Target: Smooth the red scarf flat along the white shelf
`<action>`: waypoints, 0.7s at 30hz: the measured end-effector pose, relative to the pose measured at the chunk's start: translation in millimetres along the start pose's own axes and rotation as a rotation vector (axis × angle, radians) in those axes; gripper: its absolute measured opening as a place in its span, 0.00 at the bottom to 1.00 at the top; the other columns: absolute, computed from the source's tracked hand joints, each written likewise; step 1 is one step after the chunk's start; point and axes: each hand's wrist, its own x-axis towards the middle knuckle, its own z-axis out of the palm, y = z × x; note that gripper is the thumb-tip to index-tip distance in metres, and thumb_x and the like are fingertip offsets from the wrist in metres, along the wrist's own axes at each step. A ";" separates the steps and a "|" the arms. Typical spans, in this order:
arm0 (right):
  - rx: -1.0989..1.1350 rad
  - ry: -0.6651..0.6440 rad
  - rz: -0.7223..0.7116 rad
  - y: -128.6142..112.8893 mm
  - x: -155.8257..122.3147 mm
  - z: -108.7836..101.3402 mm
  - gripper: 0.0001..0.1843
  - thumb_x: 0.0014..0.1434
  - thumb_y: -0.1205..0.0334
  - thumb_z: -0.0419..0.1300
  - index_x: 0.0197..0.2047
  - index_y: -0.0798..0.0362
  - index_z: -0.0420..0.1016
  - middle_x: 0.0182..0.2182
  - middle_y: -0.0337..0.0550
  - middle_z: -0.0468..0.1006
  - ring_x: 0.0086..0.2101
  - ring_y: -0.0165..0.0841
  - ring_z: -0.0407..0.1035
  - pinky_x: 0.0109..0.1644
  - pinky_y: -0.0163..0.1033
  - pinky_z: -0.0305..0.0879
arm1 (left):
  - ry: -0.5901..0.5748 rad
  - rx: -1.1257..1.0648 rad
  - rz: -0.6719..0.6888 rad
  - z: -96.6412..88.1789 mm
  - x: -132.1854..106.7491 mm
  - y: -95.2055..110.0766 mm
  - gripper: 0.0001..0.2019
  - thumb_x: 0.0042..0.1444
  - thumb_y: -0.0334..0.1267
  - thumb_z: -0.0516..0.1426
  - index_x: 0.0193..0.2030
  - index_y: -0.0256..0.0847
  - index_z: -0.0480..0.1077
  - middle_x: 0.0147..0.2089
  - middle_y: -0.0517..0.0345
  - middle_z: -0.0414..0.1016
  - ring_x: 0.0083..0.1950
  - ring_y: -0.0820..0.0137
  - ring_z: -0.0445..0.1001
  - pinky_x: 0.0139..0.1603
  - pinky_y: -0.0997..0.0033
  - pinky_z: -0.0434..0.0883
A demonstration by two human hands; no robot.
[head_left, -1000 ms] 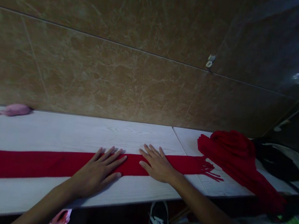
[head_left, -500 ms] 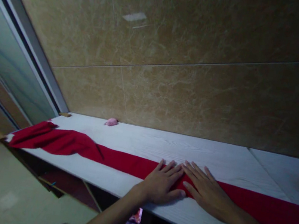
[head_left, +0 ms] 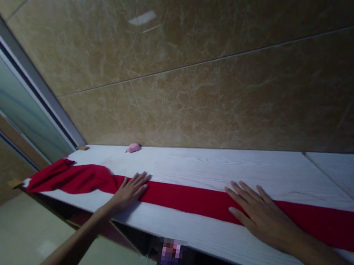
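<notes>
A long strip of red cloth [head_left: 183, 199] runs lengthwise along a white wood-grain tabletop [head_left: 187, 172]. Its middle and right stretches lie flat, while the left end is bunched in loose folds. My left hand [head_left: 130, 191] rests open on the cloth, close to where the folds begin, with fingers stretched out. My right hand [head_left: 254, 209] lies flat further right, fingers spread over the strip and past its far edge. Neither hand grips anything.
A small pink object [head_left: 133, 148] sits at the back against the tiled wall [head_left: 203, 92]. Small brown blocks [head_left: 82, 148] are at the left corners. Dark open shelving shows beneath the front edge. A glass partition [head_left: 17, 98] stands at left.
My left hand has slid left along the cloth, away from my right hand, which remains on the strip. The cloth between them is now uncovered. The view has tilted.
</notes>
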 end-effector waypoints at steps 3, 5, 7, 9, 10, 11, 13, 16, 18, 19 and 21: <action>0.008 -0.009 0.019 5.8 -4.5 0.3 0.35 0.72 0.34 0.42 0.74 0.40 0.63 0.71 0.44 0.63 0.70 0.51 0.56 0.73 0.68 0.50 | 0.001 0.079 -0.136 5.2 -8.2 -58.4 0.28 0.76 0.44 0.33 0.79 0.50 0.48 0.79 0.44 0.50 0.79 0.49 0.48 0.68 0.26 0.57; 0.019 -0.015 0.036 7.9 -6.2 -0.5 0.35 0.72 0.34 0.42 0.74 0.39 0.63 0.72 0.44 0.62 0.71 0.50 0.55 0.74 0.67 0.48 | 0.033 0.114 -0.131 6.8 -13.1 -82.1 0.28 0.75 0.44 0.33 0.79 0.51 0.48 0.78 0.43 0.52 0.79 0.50 0.50 0.68 0.29 0.59; 0.026 -0.021 0.045 8.8 -7.2 -1.9 0.35 0.71 0.34 0.42 0.74 0.37 0.62 0.72 0.43 0.61 0.71 0.50 0.54 0.74 0.66 0.48 | 0.041 0.122 -0.111 6.3 -15.4 -93.6 0.28 0.76 0.45 0.32 0.79 0.50 0.47 0.78 0.43 0.53 0.78 0.50 0.52 0.69 0.31 0.60; 0.023 -0.033 0.042 9.0 -7.8 -3.1 0.36 0.71 0.34 0.42 0.74 0.37 0.61 0.72 0.42 0.61 0.71 0.50 0.54 0.73 0.68 0.48 | 0.018 0.113 -0.107 3.1 -13.9 -95.4 0.29 0.76 0.45 0.32 0.79 0.48 0.47 0.78 0.42 0.52 0.78 0.49 0.52 0.69 0.30 0.59; 0.017 -0.035 0.035 9.0 -8.0 -3.4 0.36 0.71 0.33 0.42 0.74 0.38 0.61 0.72 0.42 0.61 0.71 0.50 0.54 0.73 0.69 0.49 | 0.001 0.107 -0.111 0.4 -11.6 -93.1 0.29 0.75 0.45 0.31 0.79 0.49 0.47 0.78 0.42 0.52 0.78 0.49 0.51 0.68 0.29 0.59; 0.008 -0.027 0.026 8.9 -8.1 -3.7 0.36 0.71 0.34 0.42 0.74 0.38 0.61 0.72 0.43 0.61 0.71 0.50 0.55 0.72 0.70 0.51 | -0.012 0.101 -0.121 -3.0 -8.4 -88.3 0.28 0.75 0.44 0.32 0.79 0.49 0.47 0.78 0.42 0.51 0.79 0.48 0.50 0.68 0.27 0.58; -0.015 0.011 0.000 8.6 -8.3 -3.9 0.35 0.72 0.35 0.42 0.74 0.40 0.63 0.71 0.45 0.63 0.70 0.52 0.57 0.70 0.71 0.55 | -0.005 0.082 -0.158 -11.1 -1.0 -70.7 0.28 0.75 0.45 0.32 0.79 0.51 0.46 0.79 0.45 0.49 0.79 0.46 0.46 0.68 0.24 0.56; -0.053 0.058 -0.039 7.1 -8.4 -4.9 0.34 0.73 0.38 0.43 0.73 0.43 0.65 0.69 0.47 0.67 0.68 0.53 0.60 0.69 0.71 0.58 | 0.074 0.021 -0.109 -22.7 7.9 -24.3 0.28 0.76 0.49 0.34 0.80 0.56 0.45 0.81 0.53 0.42 0.81 0.47 0.38 0.72 0.25 0.49; -0.063 0.045 -0.040 5.4 -8.4 -6.7 0.34 0.73 0.38 0.42 0.73 0.44 0.65 0.69 0.48 0.67 0.68 0.53 0.61 0.69 0.71 0.57 | 0.093 -0.040 0.053 -26.8 10.8 11.9 0.28 0.76 0.53 0.34 0.80 0.60 0.43 0.82 0.61 0.39 0.81 0.52 0.34 0.76 0.30 0.43; -0.062 0.032 -0.030 4.5 -8.5 -7.9 0.34 0.73 0.38 0.42 0.73 0.44 0.65 0.69 0.48 0.67 0.68 0.53 0.60 0.69 0.70 0.57 | 0.072 -0.071 0.130 -27.3 11.6 27.8 0.28 0.76 0.54 0.34 0.80 0.61 0.43 0.82 0.64 0.37 0.82 0.54 0.32 0.77 0.32 0.40; -0.055 0.000 -0.007 2.9 -8.5 -10.7 0.35 0.73 0.37 0.41 0.73 0.44 0.65 0.70 0.47 0.65 0.69 0.53 0.59 0.70 0.70 0.56 | -0.004 -0.117 0.212 -24.8 12.9 50.0 0.29 0.75 0.57 0.35 0.80 0.61 0.42 0.82 0.65 0.36 0.82 0.56 0.30 0.78 0.36 0.37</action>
